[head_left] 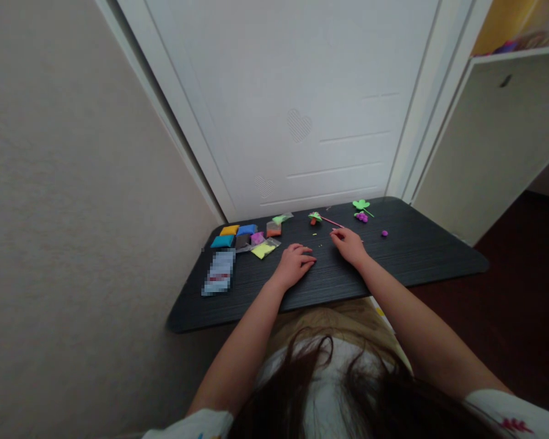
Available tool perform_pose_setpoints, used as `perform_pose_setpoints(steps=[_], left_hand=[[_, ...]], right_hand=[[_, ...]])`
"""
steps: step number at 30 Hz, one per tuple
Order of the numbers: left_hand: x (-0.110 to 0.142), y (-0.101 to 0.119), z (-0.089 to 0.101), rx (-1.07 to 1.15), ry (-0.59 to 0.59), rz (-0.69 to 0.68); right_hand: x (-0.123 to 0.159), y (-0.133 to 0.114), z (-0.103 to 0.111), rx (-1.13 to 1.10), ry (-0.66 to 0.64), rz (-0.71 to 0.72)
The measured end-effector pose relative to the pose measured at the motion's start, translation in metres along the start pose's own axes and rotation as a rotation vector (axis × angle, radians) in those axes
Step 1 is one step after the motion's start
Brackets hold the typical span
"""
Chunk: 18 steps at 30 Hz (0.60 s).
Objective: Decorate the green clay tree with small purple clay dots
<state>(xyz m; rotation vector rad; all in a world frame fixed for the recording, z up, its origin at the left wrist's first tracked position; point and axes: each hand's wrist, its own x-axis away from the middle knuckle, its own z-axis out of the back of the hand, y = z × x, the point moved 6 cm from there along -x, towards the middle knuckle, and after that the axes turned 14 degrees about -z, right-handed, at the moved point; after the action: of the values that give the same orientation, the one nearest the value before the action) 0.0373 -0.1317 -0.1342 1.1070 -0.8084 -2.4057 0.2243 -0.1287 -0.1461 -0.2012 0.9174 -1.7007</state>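
My left hand (295,265) rests on the dark tabletop with its fingers stretched out, and nothing shows in it. To its right, my right hand (346,244) is closed in a pinch low over the table; whatever sits between its fingertips is too small to make out. Just beyond the right hand lies a thin pink stick (332,222). At the stick's far end is a small clay figure (315,217) with a green top and an orange-red lower part. Tiny yellowish bits (315,234) are scattered between my two hands.
Left on the black table (251,292) are several clay packets (247,230) and a blurred pale packet (219,272). At right lie a green flower-shaped piece (361,205), purple clay balls (362,216) and one purple ball (385,233). A white door (274,79) stands behind.
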Motion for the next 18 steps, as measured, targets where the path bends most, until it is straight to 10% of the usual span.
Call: perform_pose_setpoints(steps=[18], left_hand=[[0.003, 0.006, 0.003, -0.144, -0.044, -0.07]], right_hand=[[0.001, -0.001, 0.001, -0.003, -0.006, 0.0]])
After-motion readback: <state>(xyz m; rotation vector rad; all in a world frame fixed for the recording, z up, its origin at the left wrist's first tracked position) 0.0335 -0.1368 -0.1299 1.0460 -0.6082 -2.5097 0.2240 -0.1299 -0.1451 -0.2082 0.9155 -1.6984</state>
